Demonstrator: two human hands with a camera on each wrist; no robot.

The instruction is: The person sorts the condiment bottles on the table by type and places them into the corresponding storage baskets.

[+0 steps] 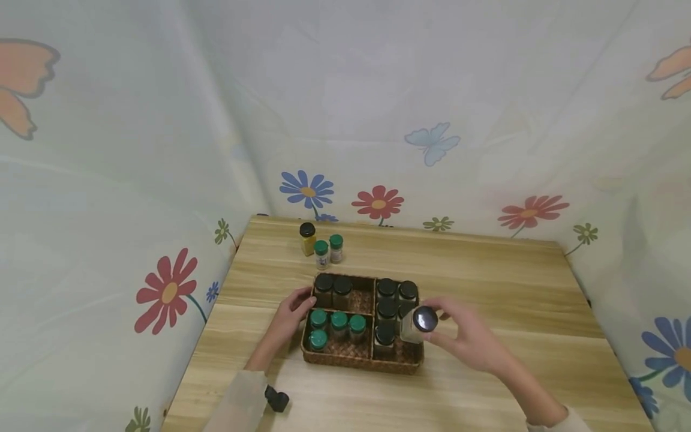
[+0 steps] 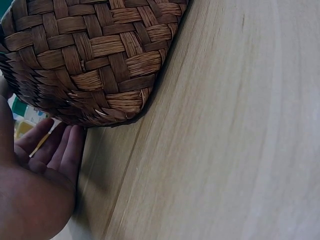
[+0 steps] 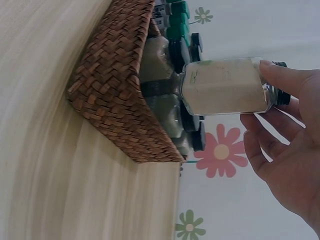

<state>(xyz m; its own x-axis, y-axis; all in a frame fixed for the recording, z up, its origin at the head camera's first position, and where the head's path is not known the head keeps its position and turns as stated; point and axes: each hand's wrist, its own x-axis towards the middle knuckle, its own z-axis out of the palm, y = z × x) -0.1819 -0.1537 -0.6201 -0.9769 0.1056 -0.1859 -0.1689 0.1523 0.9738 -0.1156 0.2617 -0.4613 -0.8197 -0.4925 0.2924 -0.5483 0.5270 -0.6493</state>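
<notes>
A divided woven basket stands on the table, holding black-lidded jars on its right and back left and green-lidded jars at its front left. My right hand pinches a clear jar of pale powder near its black lid, fingers and thumb around the neck. That jar is over the right compartment, its lid towards me in the head view; its base overlaps the jars behind it in the right wrist view. At the basket's left side, my left hand touches the rim with its thumb, its fingers loosely extended along the outside.
Behind the basket are a black-lidded jar with yellow contents and two green-lidded jars, one of them a small shaker. A small black object lies beside the left sleeve. Flower-printed curtains surround the wooden table.
</notes>
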